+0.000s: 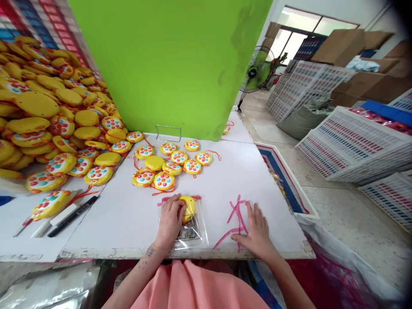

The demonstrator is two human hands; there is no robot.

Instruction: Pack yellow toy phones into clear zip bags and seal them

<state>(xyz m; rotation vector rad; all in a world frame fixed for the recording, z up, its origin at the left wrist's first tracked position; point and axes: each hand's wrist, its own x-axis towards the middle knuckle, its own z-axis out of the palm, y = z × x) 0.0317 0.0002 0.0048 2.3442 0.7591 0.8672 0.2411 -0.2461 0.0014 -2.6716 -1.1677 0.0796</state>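
My left hand (171, 218) is at the table's front edge, its fingers bent together against the left side of a round yellow toy (189, 206). This toy lies plain side up in a clear plastic bag (201, 229) with dark printing, pink strips showing at the bag's top corners. My right hand (256, 234) rests on the table with fingers spread, holding nothing, beside several crossed pink strips (237, 219). Beyond my hands lies a group of similar yellow toys (163, 181) with coloured dots and orange cords, most dotted side up.
A large heap of yellow toys (37, 104) rises at the left. A black marker (72, 216) lies at the left front. Behind the group stand a wire stand (168, 133) and a tall green panel (174, 64). White crates (354, 141) are on the floor at right.
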